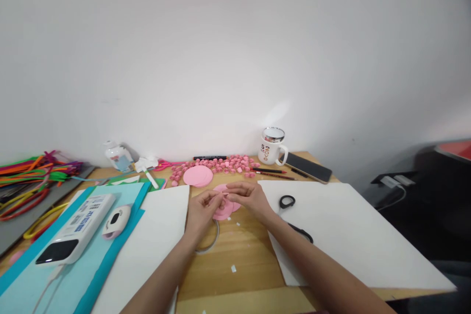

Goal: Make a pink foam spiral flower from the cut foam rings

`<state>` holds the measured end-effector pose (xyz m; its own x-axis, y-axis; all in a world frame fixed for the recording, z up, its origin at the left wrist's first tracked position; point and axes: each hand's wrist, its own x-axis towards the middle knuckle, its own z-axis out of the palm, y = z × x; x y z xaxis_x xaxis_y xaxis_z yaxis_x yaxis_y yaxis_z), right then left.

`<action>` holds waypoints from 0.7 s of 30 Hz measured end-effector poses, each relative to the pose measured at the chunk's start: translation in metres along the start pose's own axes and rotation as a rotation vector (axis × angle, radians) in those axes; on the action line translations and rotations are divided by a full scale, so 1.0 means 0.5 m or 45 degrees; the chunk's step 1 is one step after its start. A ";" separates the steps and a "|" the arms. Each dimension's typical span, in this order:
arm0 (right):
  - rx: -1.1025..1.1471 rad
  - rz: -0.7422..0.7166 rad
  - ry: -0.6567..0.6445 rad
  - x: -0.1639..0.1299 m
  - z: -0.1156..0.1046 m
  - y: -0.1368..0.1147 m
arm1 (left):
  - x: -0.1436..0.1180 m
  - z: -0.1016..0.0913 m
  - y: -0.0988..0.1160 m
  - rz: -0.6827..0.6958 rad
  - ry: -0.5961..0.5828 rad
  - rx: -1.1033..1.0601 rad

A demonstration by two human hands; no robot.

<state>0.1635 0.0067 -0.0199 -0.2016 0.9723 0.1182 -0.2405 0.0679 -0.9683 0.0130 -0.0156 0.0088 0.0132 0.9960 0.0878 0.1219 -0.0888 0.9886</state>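
Note:
My left hand (202, 212) is closed, thumb and forefinger pinching a small pink paper piece (222, 202). From the other side, my right hand (250, 198) reaches the same piece with its fingers drawn together. The exact shape of that piece is partly hidden by the fingers. Pink paper circles (235, 206) lie on the wooden table just under and behind both hands. By my left wrist, a roll of tape (216, 239) rests flat. More pink discs (198, 175) are stacked behind, beside a heap of small pink rolled paper pieces (235, 163).
White sheets (346, 230) flank the hands, with black-handled scissors (287, 201) on the right one. A mug (270, 149), a phone (309, 167) and pencils (272, 171) stand or lie behind. To the left are a white power bank (79, 228), a bottle (119, 157) and colourful pipe cleaners (40, 171).

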 end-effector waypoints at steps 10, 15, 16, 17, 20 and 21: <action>0.064 0.010 -0.023 0.000 0.000 -0.005 | 0.002 -0.002 -0.006 0.019 -0.018 0.038; 0.059 0.043 -0.012 -0.003 0.000 -0.010 | 0.003 -0.002 -0.009 -0.008 -0.020 0.037; 0.061 0.047 -0.011 -0.003 0.001 -0.010 | 0.003 -0.003 -0.010 -0.009 -0.024 0.037; 0.064 0.050 -0.012 -0.003 0.001 -0.011 | 0.004 -0.003 -0.012 -0.012 -0.026 0.038; 0.070 0.053 -0.008 -0.002 0.001 -0.011 | 0.004 -0.003 -0.014 -0.021 -0.025 0.045; 0.072 0.057 -0.004 -0.002 0.001 -0.011 | 0.004 -0.003 -0.015 -0.023 -0.025 0.047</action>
<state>0.1644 0.0055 -0.0148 -0.2162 0.9734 0.0762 -0.2848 0.0118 -0.9585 0.0104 -0.0128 0.0019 0.0304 0.9973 0.0671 0.1585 -0.0711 0.9848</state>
